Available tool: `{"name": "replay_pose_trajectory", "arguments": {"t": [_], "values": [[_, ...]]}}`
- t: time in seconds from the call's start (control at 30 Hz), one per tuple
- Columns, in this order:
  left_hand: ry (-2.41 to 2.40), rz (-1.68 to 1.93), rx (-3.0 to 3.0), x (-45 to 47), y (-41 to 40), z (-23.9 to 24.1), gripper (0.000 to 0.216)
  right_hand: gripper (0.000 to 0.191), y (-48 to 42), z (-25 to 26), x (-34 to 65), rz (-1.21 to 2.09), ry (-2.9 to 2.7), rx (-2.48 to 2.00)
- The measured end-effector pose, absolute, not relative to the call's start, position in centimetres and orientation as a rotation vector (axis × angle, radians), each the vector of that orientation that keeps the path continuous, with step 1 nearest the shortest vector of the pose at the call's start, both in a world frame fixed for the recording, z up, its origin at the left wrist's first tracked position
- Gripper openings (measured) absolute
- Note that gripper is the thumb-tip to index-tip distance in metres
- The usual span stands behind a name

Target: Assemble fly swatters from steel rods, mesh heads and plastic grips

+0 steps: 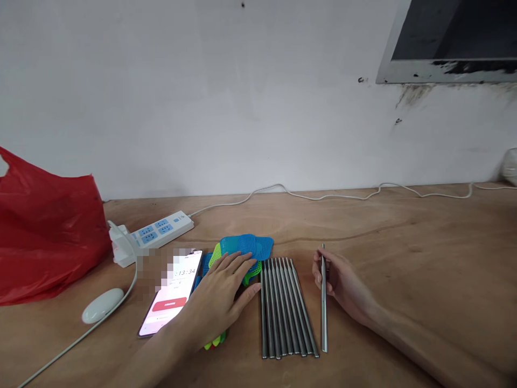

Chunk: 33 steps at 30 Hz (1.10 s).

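Wooden table (404,242): right hand (343,283) grip closed on steel rod (323,323); left hand (220,302) flat on mesh stack (252,245).

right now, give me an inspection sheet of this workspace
surface: bare brown plywood table
job's things: row of silver metal rods side by side; single silver metal rod beside it; stack of blue and green plastic mesh pieces
clutter: lit phone, white oval object, red plastic bag
hands: left hand flat on the mesh stack; right hand grips the single rod
cables: white power strip; white cable along the wall
surroundings: white wall, dark framed panel
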<state>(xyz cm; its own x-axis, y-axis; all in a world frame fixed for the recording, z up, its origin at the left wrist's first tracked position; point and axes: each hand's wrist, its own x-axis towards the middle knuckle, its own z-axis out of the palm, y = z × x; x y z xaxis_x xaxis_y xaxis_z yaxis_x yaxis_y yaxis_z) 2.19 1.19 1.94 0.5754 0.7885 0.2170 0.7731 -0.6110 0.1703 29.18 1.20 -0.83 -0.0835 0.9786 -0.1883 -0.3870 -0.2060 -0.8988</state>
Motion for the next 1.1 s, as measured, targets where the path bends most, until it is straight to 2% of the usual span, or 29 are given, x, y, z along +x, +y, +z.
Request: {"name": "replay_pose_trajectory", "arguments": {"t": [0.2, 0.33, 0.47, 0.67, 0.83, 0.97, 1.1], "values": [[1.215, 0.571, 2.57, 3.3, -0.6, 3.4, 0.032, 0.028, 0.5, -0.1, 28.6, 1.619, -0.804, -0.832], [1.134, 0.523, 2.321, 4.2, -1.8, 4.3, 0.04, 0.025, -0.1, 0.0, 27.9, 1.624, -0.866, -0.794], [1.099, 0.394, 2.232, 4.5, -1.9, 4.0, 0.044, 0.03, -0.6, 0.2, 27.3, 1.616, -0.951, -0.858], [1.142, 0.395, 2.332, 4.2, -2.5, 3.4, 0.034, 0.036, -0.5, 0.8, 27.3, 1.491, -1.196, -0.991], [1.181, 0.335, 2.514, 4.0, -3.0, 3.2, 0.03, 0.054, -0.5, 0.9, 28.1, 1.524, -1.415, -1.066], [1.202, 0.301, 2.712, 4.4, -3.1, 3.0, 0.033, 0.053, -1.1, 1.0, 27.6, 1.703, -1.296, -1.057], [1.198, 0.245, 2.802, 4.5, -3.4, 3.1, 0.042, 0.056, -1.8, 1.4, 27.1, 1.672, -1.31, -1.001]]}}
